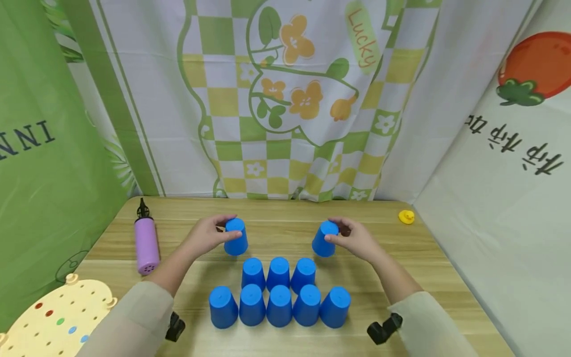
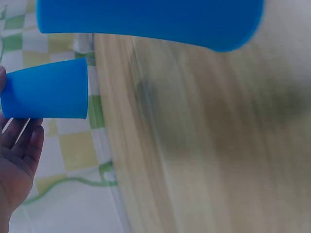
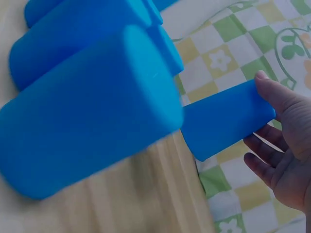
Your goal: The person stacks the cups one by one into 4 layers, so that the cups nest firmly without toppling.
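Upside-down blue cups stand at the middle of the wooden table [image 1: 401, 258]: a front row of several [image 1: 279, 306] and a row of three [image 1: 279, 272] just beyond it. My left hand [image 1: 221, 232] grips another blue cup [image 1: 236, 237] beyond the group, to its left. That cup [image 2: 46, 94] shows between thumb and fingers in the left wrist view. My right hand [image 1: 342, 234] grips a slightly tilted blue cup [image 1: 324, 239] on the far right side. In the right wrist view it [image 3: 228, 119] lies beyond the large, close cups of the group [image 3: 87, 111].
A purple hand pump [image 1: 146, 245] lies at the table's left. A small yellow duck [image 1: 406, 216] sits at the far right corner. A yellow pegboard [image 1: 58, 317] pokes in at the near left. Printed cloth backdrops close off the back and both sides.
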Demonstrator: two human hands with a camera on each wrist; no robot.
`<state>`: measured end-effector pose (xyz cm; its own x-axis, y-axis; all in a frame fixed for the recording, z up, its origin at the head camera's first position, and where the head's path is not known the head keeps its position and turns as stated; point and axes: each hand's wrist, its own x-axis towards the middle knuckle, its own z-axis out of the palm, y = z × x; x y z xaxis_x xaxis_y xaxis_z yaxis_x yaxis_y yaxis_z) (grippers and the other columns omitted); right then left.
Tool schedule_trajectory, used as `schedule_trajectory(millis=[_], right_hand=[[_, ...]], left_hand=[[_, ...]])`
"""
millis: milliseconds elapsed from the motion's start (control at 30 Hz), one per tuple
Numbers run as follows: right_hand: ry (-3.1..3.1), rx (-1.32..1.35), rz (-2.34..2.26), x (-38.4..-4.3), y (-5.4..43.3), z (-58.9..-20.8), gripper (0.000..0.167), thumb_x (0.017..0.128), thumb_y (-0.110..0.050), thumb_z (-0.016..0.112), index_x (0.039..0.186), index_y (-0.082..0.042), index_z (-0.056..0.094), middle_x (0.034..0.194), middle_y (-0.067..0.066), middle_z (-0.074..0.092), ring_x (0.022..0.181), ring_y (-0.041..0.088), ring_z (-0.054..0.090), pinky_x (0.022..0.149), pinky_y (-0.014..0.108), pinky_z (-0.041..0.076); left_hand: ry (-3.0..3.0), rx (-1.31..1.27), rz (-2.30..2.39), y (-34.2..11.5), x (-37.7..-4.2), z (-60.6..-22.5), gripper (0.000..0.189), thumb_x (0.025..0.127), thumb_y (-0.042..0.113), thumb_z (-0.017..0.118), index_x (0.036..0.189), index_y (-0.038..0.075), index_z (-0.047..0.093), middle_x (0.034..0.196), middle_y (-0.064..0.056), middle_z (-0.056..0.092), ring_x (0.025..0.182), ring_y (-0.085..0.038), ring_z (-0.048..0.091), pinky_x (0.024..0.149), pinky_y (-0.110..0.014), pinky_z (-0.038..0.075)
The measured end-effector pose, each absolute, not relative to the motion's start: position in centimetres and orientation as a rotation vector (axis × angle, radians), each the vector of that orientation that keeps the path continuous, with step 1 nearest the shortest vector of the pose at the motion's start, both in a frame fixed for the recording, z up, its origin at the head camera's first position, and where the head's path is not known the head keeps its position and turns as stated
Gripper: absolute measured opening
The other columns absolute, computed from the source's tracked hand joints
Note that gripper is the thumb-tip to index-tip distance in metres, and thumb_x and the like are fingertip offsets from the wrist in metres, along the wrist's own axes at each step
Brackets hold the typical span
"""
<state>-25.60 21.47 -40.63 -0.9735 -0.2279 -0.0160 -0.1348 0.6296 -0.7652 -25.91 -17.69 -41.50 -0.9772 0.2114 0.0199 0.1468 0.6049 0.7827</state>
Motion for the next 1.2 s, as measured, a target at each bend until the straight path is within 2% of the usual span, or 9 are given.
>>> schedule_trajectory(millis=[167, 467, 767, 1200], right_hand=[[2.718, -0.256, -1.287, -27.4, 18.9, -39.6, 0.061, 0.089, -0.035, 0.072, 0.141, -0.01, 0.051, 0.134, 0.016, 0.059, 0.121, 0.035, 0.057, 0.091, 0.043, 0.055], [2.7, -0.217, -1.358, -29.3, 15.0, -40.2, 0.057, 0.089, -0.029, 0.073, 0.138, -0.008, 0.054, 0.13, 0.017, 0.062, 0.118, 0.034, 0.059, 0.09, 0.043, 0.056], [2.665, -0.184, -1.342, -29.9, 12.9, -42.6, 0.056, 0.089, -0.031, 0.073, 0.137, -0.008, 0.055, 0.127, 0.013, 0.063, 0.116, 0.029, 0.06, 0.089, 0.041, 0.056], [2.675, -0.226, -1.258, -29.5, 12.3, -44.2, 0.052, 0.089, -0.026, 0.073, 0.134, -0.005, 0.057, 0.127, 0.015, 0.063, 0.116, 0.032, 0.06, 0.093, 0.044, 0.053]], left_hand=[[2.758, 0.311, 1.308, -15.2, -27.9, -40.9, 0.065, 0.085, 0.043, 0.074, 0.139, 0.012, 0.055, 0.127, -0.014, 0.064, 0.115, -0.032, 0.059, 0.083, -0.039, 0.056], [2.741, 0.329, 1.34, -11.5, -30.3, -41.3, 0.059, 0.087, 0.036, 0.074, 0.135, 0.007, 0.058, 0.122, -0.014, 0.066, 0.111, -0.029, 0.061, 0.085, -0.039, 0.056], [2.681, 0.322, 1.34, -9.8, -30.5, -43.4, 0.055, 0.087, 0.033, 0.075, 0.132, 0.005, 0.058, 0.129, -0.015, 0.063, 0.121, -0.031, 0.058, 0.1, -0.047, 0.05], [2.654, 0.268, 1.334, -9.2, -30.0, -44.8, 0.05, 0.087, 0.027, 0.075, 0.13, 0.007, 0.06, 0.129, -0.013, 0.063, 0.122, -0.03, 0.058, 0.104, -0.047, 0.047]])
